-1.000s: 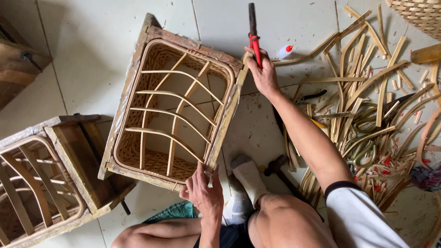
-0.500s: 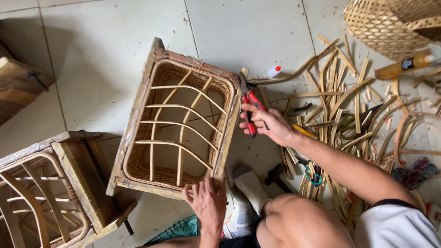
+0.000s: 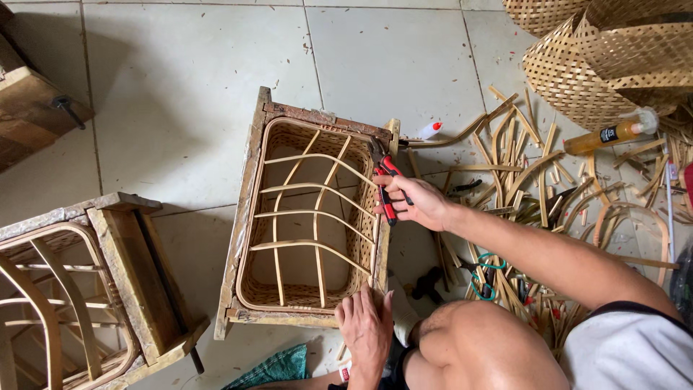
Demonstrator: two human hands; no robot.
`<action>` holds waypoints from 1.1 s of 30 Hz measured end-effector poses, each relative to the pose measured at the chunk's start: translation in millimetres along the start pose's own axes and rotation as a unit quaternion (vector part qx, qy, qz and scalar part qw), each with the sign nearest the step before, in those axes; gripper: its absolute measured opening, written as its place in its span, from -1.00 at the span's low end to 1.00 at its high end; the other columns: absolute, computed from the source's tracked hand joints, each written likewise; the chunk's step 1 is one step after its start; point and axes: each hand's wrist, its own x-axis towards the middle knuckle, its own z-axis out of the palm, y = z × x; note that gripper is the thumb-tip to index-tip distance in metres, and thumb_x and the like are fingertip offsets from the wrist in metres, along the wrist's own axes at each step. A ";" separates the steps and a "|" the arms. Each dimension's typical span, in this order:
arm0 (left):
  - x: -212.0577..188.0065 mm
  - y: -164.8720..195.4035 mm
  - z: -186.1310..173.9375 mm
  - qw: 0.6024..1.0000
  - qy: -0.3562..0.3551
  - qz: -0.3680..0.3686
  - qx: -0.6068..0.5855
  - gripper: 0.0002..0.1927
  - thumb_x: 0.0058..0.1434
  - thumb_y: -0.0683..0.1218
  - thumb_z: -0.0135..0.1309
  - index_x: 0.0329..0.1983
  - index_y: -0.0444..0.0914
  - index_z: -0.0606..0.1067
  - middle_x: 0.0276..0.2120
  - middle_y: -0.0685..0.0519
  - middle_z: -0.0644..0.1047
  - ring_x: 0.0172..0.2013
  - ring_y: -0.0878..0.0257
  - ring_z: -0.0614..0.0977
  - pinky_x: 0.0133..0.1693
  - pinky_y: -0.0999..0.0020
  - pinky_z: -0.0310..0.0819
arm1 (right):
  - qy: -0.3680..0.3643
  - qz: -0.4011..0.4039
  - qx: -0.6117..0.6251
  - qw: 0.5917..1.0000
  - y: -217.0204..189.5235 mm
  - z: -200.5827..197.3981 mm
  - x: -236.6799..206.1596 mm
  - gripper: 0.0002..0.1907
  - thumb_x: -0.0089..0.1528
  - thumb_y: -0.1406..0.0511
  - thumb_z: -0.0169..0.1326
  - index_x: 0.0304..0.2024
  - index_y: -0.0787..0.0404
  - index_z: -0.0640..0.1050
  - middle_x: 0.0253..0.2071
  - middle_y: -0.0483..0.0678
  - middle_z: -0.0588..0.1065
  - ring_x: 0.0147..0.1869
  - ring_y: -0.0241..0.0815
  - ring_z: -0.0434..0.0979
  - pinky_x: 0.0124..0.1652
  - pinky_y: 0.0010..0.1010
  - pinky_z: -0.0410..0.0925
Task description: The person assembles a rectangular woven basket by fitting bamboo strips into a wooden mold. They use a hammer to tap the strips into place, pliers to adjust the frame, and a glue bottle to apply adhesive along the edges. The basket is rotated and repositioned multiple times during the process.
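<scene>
Two bare hands work at the rectangular wooden frame with a woven rattan basket inside [image 3: 307, 217], which lies on the pale tiled floor [image 3: 188, 87]. At the frame's right edge, the right hand [image 3: 415, 202] is closed around red-handled pliers [image 3: 385, 184], their nose at the frame's upper right rim. At the frame's near right corner, the left hand [image 3: 367, 328] presses flat with fingers spread, gripping nothing. Right of the frame lies a loose pile of curved bamboo strips [image 3: 527, 180]; beyond it, a yellow glue bottle [image 3: 610, 133] and woven bamboo baskets [image 3: 606, 50]. Left of the frame stands a second wooden frame [image 3: 79, 289].
</scene>
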 end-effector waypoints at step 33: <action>-50.8 -42.2 -63.0 0.942 0.311 -0.008 -0.126 -0.61 0.24 -0.25 0.18 0.15 -0.33 0.51 0.00 -0.10 0.58 0.05 0.02 0.60 0.17 0.18 0.49 | -0.065 -0.099 -0.105 0.987 64.9 -83.5 -108.6 -0.51 0.34 0.18 -0.19 0.27 0.23 0.40 0.10 0.07 0.53 0.15 -0.02 0.59 0.08 -0.19 0.43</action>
